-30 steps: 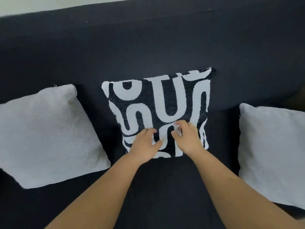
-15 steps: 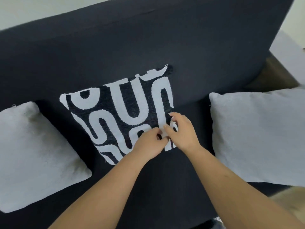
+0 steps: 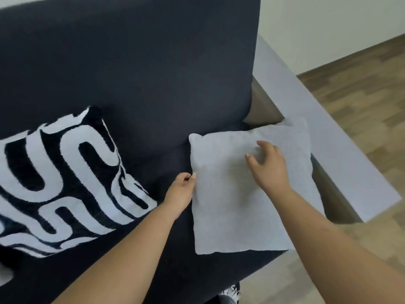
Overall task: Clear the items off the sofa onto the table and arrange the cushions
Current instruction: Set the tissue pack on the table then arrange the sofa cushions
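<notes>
A plain grey cushion [image 3: 228, 207] lies flat on the right end of the dark sofa [image 3: 153, 73], its far corner against the armrest. My left hand [image 3: 180, 190] pinches the cushion's left edge. Spread fingers of my right hand [image 3: 268, 165] rest on the cushion's upper middle. A black-and-white patterned cushion [image 3: 65, 178] leans against the backrest at the left, apart from both hands. A sliver of another pale cushion [image 3: 4, 275] shows at the bottom left edge.
The sofa's grey armrest [image 3: 324, 137] runs along the right, with wooden floor [image 3: 361, 88] and a pale wall beyond. A fringed black-and-white fabric [image 3: 230, 295] peeks out below the sofa's front edge.
Both hands left the patterned cushion and moved right onto the grey cushion. The view swung right, so the left grey cushion is nearly out of frame.
</notes>
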Demonstrator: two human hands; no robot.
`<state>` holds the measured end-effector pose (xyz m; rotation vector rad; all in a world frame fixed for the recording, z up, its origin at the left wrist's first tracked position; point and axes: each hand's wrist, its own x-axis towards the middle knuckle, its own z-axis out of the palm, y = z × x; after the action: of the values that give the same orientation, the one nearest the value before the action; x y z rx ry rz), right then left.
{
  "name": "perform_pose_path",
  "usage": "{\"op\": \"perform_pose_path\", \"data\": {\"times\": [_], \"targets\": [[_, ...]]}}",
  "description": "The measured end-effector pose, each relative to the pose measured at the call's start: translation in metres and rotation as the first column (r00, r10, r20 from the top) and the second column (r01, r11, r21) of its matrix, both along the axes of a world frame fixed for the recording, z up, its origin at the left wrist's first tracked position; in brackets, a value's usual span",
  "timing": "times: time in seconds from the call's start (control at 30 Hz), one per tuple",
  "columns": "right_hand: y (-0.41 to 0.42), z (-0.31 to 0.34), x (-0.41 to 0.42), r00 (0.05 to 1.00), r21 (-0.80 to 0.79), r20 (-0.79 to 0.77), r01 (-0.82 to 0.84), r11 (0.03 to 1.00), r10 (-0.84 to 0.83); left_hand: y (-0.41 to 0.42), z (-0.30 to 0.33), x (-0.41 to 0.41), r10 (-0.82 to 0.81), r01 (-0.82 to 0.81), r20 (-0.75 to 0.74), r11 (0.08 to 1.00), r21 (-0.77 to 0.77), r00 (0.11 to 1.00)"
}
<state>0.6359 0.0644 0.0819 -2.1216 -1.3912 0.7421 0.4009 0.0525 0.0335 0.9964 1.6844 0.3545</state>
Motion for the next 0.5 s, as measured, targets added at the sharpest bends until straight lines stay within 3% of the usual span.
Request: {"op": "perform_pose_path", "data": {"times": [0.17,0.27,0.4,0.5], "targets": [[-0.002,0.004,0.087,0.982,0.044,0.137,0.122,0.992,-0.127,0.012,-0.030,0.056,0.116,-0.120,-0.049,0.990,-0.073,0.992],[-0.010,-0.002,0.114,0.963,-0.092,0.213,0.186,0.978,-0.163,0.016,-0.036,0.077,0.241,-0.246,-0.056,0.964,-0.102,0.969],[-0.020,-0.019,0.126,0.978,-0.233,0.108,0.202,0.951,-0.181,0.020,-0.043,0.082,0.404,-0.408,-0.064,0.887,-0.217,0.912],[-0.017,-0.024,0.126,0.976,-0.235,-0.001,0.209,0.949,-0.216,0.022,-0.049,0.077,0.493,-0.424,0.120,0.830,-0.361,0.862]]}}
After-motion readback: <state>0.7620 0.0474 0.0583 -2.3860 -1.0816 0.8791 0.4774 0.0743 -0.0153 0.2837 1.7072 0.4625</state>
